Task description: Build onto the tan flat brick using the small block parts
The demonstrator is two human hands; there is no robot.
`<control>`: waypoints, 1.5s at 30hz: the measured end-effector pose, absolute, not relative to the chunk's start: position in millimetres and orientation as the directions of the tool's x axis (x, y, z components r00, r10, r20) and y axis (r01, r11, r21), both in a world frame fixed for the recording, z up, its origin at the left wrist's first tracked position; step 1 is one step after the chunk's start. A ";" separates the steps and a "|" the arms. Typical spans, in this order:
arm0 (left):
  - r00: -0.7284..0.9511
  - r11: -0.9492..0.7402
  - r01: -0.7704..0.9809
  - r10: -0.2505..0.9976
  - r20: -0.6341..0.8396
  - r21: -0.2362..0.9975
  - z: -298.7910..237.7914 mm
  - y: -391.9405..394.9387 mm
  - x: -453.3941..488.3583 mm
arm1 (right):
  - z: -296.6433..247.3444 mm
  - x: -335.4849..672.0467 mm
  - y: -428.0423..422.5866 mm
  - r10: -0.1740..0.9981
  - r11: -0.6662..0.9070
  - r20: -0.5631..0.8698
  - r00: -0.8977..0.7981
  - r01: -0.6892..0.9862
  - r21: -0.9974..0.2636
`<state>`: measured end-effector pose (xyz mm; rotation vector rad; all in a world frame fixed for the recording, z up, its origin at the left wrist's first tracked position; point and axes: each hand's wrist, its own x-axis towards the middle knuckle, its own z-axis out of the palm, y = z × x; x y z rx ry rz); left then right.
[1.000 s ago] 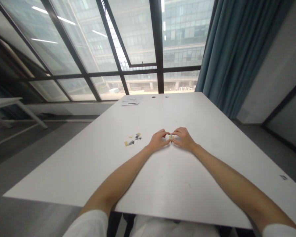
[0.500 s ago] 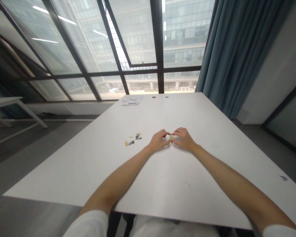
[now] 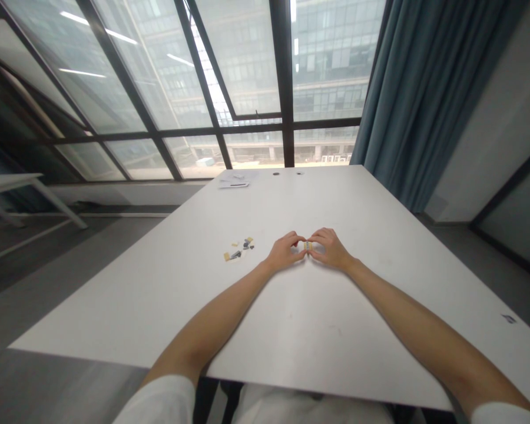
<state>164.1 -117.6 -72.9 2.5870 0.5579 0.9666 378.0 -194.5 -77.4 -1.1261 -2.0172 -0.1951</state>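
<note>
Between my fingertips, over the middle of the white table, is a small yellow and grey piece [image 3: 308, 245], perhaps a few building bricks joined; it is too small to make out well. My left hand [image 3: 286, 251] pinches it from the left with thumb and fingers. From the right, my right hand [image 3: 328, 248] grips the same piece, and the fingertips of both hands nearly meet around it. To the left of my hands lies a loose group of small yellow, grey and dark pieces [image 3: 235, 255] on the table.
The white table [image 3: 168, 306] stretches from my lap toward the windows. Papers [image 3: 234, 184] lie at its far left corner, near round dark holes [image 3: 276, 174]. A small dark-marked item [image 3: 509, 318] lies near the right edge. A blue curtain [image 3: 406, 106] hangs beyond.
Hardly anything differs: both hands keep their pinch on the small piece in the same place, and the view has shifted very slightly.
</note>
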 end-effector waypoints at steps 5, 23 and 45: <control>0.695 -0.872 0.241 0.461 0.551 0.426 -71.3 -118.6 163.9 | -77.5 377.9 -194.3 0.643 0.587 0.710 -0.287 0.780 -0.216; 0.686 -0.870 0.232 0.464 0.561 0.435 -70.6 -119.7 164.4 | -75.3 376.8 -194.9 0.636 0.582 0.721 -0.275 0.784 -0.214; 0.684 -0.879 0.217 0.447 0.577 0.424 -73.3 -117.3 164.5 | -75.4 377.4 -194.4 0.646 0.590 0.713 -0.273 0.772 -0.239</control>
